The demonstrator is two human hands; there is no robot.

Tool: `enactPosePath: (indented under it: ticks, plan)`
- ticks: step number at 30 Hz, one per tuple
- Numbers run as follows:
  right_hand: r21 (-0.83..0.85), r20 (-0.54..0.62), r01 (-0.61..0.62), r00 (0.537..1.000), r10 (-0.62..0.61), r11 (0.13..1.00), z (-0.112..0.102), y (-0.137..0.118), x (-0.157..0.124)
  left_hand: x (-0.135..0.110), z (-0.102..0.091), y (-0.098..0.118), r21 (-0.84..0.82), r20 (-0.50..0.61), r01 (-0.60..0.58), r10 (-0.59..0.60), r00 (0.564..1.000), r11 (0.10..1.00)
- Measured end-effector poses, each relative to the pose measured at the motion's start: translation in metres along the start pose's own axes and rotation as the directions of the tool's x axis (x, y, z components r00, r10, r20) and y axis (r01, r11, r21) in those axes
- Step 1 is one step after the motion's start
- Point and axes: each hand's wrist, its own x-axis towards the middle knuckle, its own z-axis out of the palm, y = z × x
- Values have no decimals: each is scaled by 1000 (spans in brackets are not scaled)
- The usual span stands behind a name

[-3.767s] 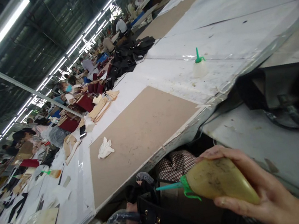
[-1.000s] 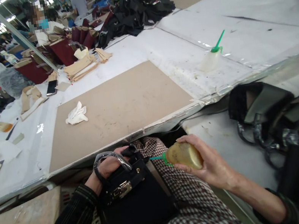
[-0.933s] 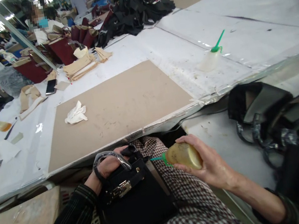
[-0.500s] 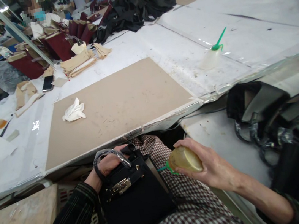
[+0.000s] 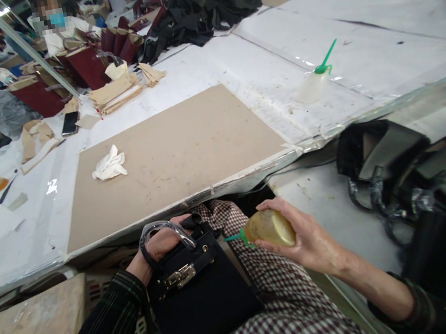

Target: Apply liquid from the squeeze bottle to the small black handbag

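Observation:
A black handbag (image 5: pixel 204 303) with a metal clasp and plastic-wrapped handles rests on my lap, on checked cloth. My left hand (image 5: pixel 162 242) reaches through the handle loop and grips the bag's top; part of the fingers is hidden behind it. In my right hand (image 5: pixel 304 236) is a squeeze bottle (image 5: pixel 269 229) of yellowish liquid, tilted on its side. Its green nozzle points left, at the upper part of the bag's right side edge. Whether the tip touches the bag I cannot tell.
A brown board (image 5: pixel 169 153) with a crumpled white tissue (image 5: pixel 109 164) lies on the white table ahead. Another green-tipped bottle (image 5: pixel 316 84) stands to the right. More black bags (image 5: pixel 392 148) lie on the right-hand surface. A masked person (image 5: pixel 65 31) is across the table, near maroon bags (image 5: pixel 88 67).
My right hand has shifted up and slightly left, bringing the bottle's nozzle up along the bag's right side edge. My left hand and the handbag stay in place.

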Motion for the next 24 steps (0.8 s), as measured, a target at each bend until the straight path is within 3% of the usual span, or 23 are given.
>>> enactPosePath:
  ticks: [4,13,24]
  plan:
    - [1,40,8,999,-8,1000,-1,0,-5,0,2,-1,-6,3,14,-14,1000,1000]
    - [21,-21,26,999,-26,999,4,0,-7,5,0,-4,65,9,-43,43,999,997]
    - [42,147,-50,988,43,998,-5,-1,-25,-1,7,-1,59,12,-14,13,1000,998]
